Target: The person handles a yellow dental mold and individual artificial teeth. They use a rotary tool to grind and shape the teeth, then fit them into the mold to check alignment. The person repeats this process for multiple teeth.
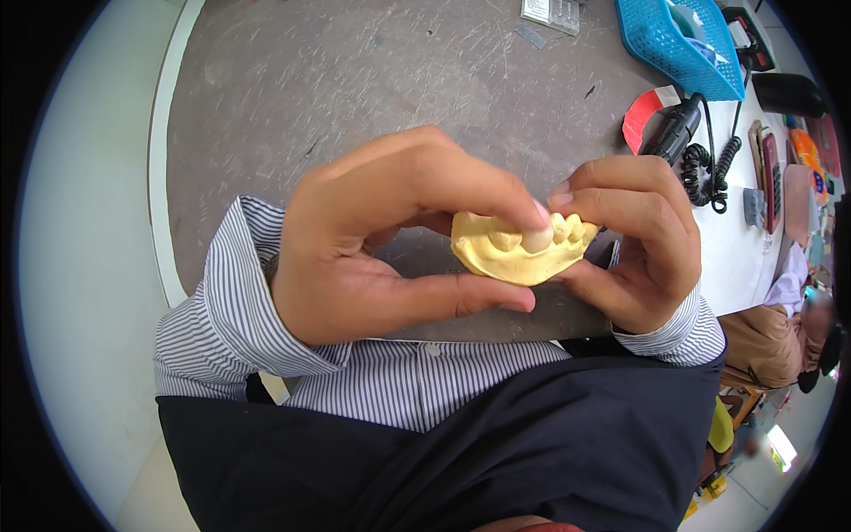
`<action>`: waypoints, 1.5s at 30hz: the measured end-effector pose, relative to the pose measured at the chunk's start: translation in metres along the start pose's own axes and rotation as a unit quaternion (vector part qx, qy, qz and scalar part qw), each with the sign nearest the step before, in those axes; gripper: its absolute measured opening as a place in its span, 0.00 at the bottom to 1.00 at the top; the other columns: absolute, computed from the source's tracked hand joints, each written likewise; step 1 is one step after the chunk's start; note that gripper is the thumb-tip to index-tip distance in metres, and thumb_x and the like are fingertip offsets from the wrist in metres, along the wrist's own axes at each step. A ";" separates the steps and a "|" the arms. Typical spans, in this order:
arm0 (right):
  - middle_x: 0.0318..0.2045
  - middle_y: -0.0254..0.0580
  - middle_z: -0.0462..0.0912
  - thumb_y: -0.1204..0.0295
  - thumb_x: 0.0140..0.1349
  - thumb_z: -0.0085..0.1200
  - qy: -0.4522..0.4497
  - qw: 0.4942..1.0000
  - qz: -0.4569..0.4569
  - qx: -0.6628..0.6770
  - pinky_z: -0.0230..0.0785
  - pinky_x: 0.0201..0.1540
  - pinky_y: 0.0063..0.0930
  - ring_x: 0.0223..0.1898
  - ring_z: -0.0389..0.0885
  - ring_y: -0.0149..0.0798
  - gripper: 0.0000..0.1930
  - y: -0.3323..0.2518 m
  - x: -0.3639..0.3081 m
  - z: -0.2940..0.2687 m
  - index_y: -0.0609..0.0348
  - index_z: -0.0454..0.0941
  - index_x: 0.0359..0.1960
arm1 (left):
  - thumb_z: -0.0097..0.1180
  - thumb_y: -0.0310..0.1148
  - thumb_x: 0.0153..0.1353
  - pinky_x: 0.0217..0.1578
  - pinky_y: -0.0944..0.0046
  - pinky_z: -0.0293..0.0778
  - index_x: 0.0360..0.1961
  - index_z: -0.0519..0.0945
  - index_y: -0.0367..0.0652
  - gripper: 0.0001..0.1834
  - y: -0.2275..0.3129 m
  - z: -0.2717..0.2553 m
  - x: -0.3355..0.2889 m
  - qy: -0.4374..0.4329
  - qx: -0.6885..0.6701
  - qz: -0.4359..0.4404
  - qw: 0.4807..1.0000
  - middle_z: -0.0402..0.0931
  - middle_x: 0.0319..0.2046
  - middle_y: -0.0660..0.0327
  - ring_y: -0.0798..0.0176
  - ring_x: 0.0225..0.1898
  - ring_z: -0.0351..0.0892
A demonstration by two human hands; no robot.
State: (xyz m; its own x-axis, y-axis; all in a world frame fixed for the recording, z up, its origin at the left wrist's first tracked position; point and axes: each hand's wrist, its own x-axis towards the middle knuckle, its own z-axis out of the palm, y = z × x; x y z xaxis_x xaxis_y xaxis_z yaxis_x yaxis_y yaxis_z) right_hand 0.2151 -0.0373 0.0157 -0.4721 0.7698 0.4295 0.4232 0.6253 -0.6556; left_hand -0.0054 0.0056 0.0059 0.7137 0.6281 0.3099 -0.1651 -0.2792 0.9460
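Observation:
A yellow dental cast (510, 257) with a row of teeth along its upper edge is held between my two hands, above the near part of the table. One tooth, a paler crown (537, 241), stands out whitish among the yellow ones. My left hand (390, 239) grips the cast from the left: its index fingertip presses on top by the pale crown, and its thumb lies along the lower edge. With thumb below and fingertips on the teeth above, my right hand (634, 235) pinches the cast's right end.
On the scratched grey-brown tabletop (355, 80), a blue plastic basket (656, 40) stands at the far right. Near it are a red curved strip (640, 120) and a black handpiece (675, 129) with a coiled cord. A wall (97, 222) borders the left. Another person (771, 346) sits at right.

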 end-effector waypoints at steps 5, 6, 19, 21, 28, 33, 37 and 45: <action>0.33 0.48 0.75 0.70 0.45 0.63 0.001 1.000 -0.010 -0.013 0.67 0.33 0.24 0.33 0.74 0.37 0.18 -0.001 0.000 0.001 0.67 0.72 0.35 | 0.68 0.25 0.39 0.39 0.71 0.73 0.40 0.72 0.38 0.24 0.001 -0.003 -0.001 -0.017 0.035 0.009 0.999 0.70 0.33 0.58 0.66 0.37 0.76; 0.33 0.48 0.75 0.70 0.45 0.63 0.001 1.000 -0.013 -0.014 0.67 0.33 0.24 0.33 0.74 0.37 0.18 -0.002 0.000 0.001 0.67 0.72 0.35 | 0.68 0.25 0.39 0.39 0.72 0.73 0.40 0.72 0.38 0.24 0.001 -0.003 -0.001 -0.019 0.030 0.015 0.999 0.70 0.33 0.58 0.66 0.37 0.76; 0.35 0.48 0.72 0.77 0.41 0.63 0.023 0.993 -0.067 -0.092 0.69 0.31 0.21 0.33 0.74 0.36 0.18 -0.007 -0.003 -0.002 0.62 0.75 0.36 | 0.67 0.25 0.41 0.39 0.70 0.71 0.39 0.72 0.35 0.22 0.006 0.001 0.001 0.006 0.045 0.016 0.999 0.71 0.37 0.54 0.64 0.40 0.74; 0.35 0.49 0.71 0.78 0.40 0.63 0.032 0.991 -0.092 -0.096 0.70 0.30 0.19 0.33 0.75 0.36 0.18 -0.005 -0.005 0.000 0.63 0.75 0.37 | 0.66 0.26 0.43 0.38 0.71 0.71 0.38 0.73 0.35 0.20 0.004 -0.001 0.001 -0.011 0.063 0.044 0.997 0.71 0.38 0.52 0.64 0.39 0.74; 0.35 0.50 0.69 0.81 0.39 0.63 0.058 0.982 -0.152 -0.094 0.72 0.27 0.20 0.30 0.76 0.36 0.18 0.004 -0.004 0.006 0.66 0.74 0.36 | 0.63 0.27 0.46 0.37 0.72 0.72 0.37 0.74 0.36 0.16 0.001 -0.004 0.001 -0.025 0.113 0.084 0.990 0.71 0.39 0.52 0.63 0.40 0.75; 0.35 0.51 0.69 0.80 0.39 0.63 0.045 0.983 -0.154 -0.087 0.72 0.26 0.22 0.29 0.76 0.38 0.18 0.003 -0.003 0.006 0.66 0.74 0.35 | 0.62 0.26 0.47 0.37 0.70 0.73 0.37 0.74 0.36 0.15 0.002 -0.004 0.002 -0.029 0.116 0.088 0.989 0.71 0.38 0.52 0.63 0.39 0.75; 0.36 0.50 0.69 0.80 0.38 0.64 0.051 0.980 -0.161 -0.104 0.71 0.26 0.22 0.28 0.75 0.38 0.18 0.006 -0.002 0.007 0.67 0.74 0.35 | 0.61 0.24 0.48 0.40 0.68 0.74 0.37 0.74 0.35 0.14 0.001 -0.003 0.002 -0.026 0.125 0.074 0.989 0.70 0.38 0.52 0.61 0.40 0.76; 0.37 0.49 0.68 0.80 0.39 0.63 0.046 0.982 -0.167 -0.080 0.71 0.27 0.24 0.28 0.75 0.39 0.18 0.007 -0.002 0.004 0.67 0.75 0.35 | 0.63 0.22 0.45 0.43 0.64 0.75 0.37 0.73 0.36 0.17 0.002 -0.004 0.004 -0.028 0.116 0.079 0.990 0.68 0.39 0.53 0.57 0.42 0.76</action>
State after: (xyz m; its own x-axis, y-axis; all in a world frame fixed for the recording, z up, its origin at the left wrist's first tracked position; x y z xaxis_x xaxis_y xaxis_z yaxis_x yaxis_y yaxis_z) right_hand 0.2156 -0.0350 0.0082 -0.5366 0.5224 0.6627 0.3766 0.8510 -0.3660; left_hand -0.0054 0.0102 0.0093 0.7287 0.5249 0.4398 -0.1206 -0.5338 0.8370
